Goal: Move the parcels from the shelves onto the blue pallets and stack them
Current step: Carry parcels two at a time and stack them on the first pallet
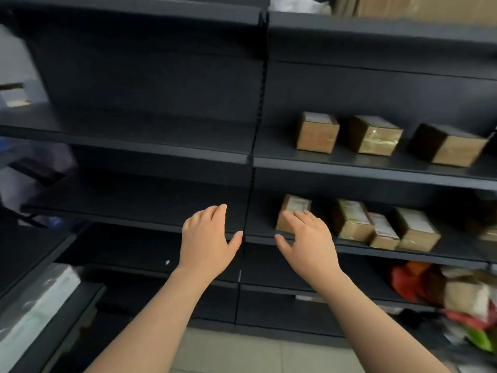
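- Pale floor tiles (242, 351) lie nearest, at the foot of dark grey shelving split into two bays by a central upright (254, 170).
- Left of the upright, the left hand (207, 238) hovers palm-down with its fingers (215, 214) loose and spread, grasping nothing.
- Right of the upright, the right hand (309, 238) is likewise released. Its fingers (295, 219) overlap the near face of the first parcel (293, 204); blur hides whether they touch it.
- That small taped carton stands on the lower shelf (349, 250), the closest parcel to the upright and apart from its neighbours, so it looks like the one to take.
- To do it well, I would bring the left hand across the upright to the carton's free side, clamp both side faces, and draw it straight out over the shelf lip.
- Further right of the upright, three more parcels (382, 232) crowd together. A wide sweep of the right elbow could knock them.
- Beyond, on the upper shelf (349, 164), three larger cartons (373, 135) wait to the right of the upright.
- No blue pallet is in view, so the carry means turning away from the shelving.
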`<state>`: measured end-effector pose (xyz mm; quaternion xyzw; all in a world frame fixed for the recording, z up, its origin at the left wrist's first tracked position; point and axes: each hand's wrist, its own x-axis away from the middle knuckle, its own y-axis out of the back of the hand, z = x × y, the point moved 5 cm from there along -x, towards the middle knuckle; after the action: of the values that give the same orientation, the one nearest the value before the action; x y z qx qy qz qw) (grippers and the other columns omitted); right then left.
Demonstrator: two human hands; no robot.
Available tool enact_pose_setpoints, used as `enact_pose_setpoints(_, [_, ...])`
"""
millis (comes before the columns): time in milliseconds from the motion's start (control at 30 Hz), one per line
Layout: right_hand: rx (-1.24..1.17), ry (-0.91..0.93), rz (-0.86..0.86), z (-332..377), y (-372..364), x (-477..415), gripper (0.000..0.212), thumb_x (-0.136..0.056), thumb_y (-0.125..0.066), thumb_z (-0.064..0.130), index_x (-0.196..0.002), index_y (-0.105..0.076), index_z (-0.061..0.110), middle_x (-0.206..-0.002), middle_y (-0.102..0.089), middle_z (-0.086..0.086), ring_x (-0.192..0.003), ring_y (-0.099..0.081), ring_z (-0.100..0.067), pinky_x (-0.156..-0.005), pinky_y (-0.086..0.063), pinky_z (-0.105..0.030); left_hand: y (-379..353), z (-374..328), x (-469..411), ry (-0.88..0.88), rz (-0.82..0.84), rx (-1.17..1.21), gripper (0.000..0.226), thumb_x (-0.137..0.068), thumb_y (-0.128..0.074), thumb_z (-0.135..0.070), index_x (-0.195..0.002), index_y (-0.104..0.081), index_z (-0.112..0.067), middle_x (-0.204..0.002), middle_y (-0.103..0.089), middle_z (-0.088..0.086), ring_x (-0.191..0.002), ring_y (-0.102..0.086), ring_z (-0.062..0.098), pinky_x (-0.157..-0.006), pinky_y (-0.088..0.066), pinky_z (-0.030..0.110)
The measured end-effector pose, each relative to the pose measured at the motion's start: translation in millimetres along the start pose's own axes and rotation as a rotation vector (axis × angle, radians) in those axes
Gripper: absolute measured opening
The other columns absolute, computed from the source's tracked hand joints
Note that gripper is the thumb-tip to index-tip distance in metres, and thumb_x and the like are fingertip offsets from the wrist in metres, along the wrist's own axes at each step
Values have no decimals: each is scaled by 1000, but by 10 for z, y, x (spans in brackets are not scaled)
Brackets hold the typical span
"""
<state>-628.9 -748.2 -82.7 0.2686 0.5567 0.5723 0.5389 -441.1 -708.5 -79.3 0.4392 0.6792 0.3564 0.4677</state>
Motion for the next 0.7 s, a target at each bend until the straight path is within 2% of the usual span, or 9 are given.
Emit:
enact_pose_setpoints(133, [39, -154, 2, -836, 112, 188, 57, -94, -49, 45, -146, -36, 25, -149, -40, -1, -142, -27, -22, -117, -21, -40, -479, -686, -152, -103, 97, 46, 67, -91, -48, -52, -146, -30, -19, -147, -39, -1, -135, -35, 20, -111, -29, 38])
enact_pose_setpoints(400, [91, -392, -69, -2112, 283, 342, 53, -90, -53, 45, -138, -48, 22, -138, -53, 1, -132, -43, -20, -109, -36, -40, -1292, -1811, -553, -282, 229, 107, 64, -91, -48, -52, -144, -32, -20, -143, -43, 0, -131, -39, 22, -107, -33, 39])
enact_pose_setpoints(700, [39, -602, -54, -3167, 127, -30, 55, -90, -56, 44, -139, -45, 23, -134, -55, -1, -128, -46, -20, -107, -40, -41, -2149, -2569, -1266, -365, 355, 107, 67, -91, -49, -51, -147, -27, -21, -147, -38, 2, -133, -38, 23, -104, -39, 38])
